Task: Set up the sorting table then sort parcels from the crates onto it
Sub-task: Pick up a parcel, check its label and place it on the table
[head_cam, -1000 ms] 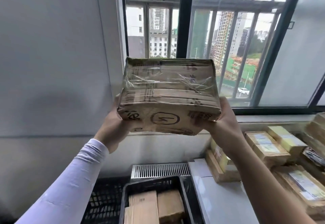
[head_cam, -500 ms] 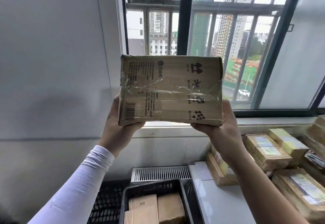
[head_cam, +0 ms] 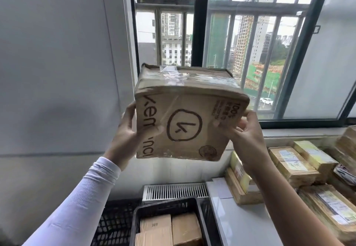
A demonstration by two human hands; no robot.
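Head view. Grey wall panels to the left, barred window (head_cam: 227,39) behind, tower blocks and a green-netted building site beyond the glass.

Held up in front of the window, a brown cardboard parcel (head_cam: 185,118), wrapped in clear tape, tilted so a broad face with a circled mark and dark lettering looks toward the camera. Clasped between both hands, in the air, well above everything below.

Left hand (head_cam: 126,135) on the parcel's left edge, thumb curled over the printed face, other fingers hidden behind the box; white sleeve (head_cam: 81,203) running down from the wrist. Right hand (head_cam: 247,135) on the parcel's right edge, thumb and fingers bent round the corner and gripping it; forearm bare.

Below the left hand and slightly right of it, a black crate (head_cam: 167,207) holding several plain cardboard boxes (head_cam: 169,228). More black lattice to the left of that crate. Behind the crate, a white slatted vent (head_cam: 175,191) against the wall.

Below and to the right of the right hand, a white desk (head_cam: 242,224) carrying labelled parcels (head_cam: 294,166) in rows, some yellow-wrapped, some brown, stacked up toward the window sill.
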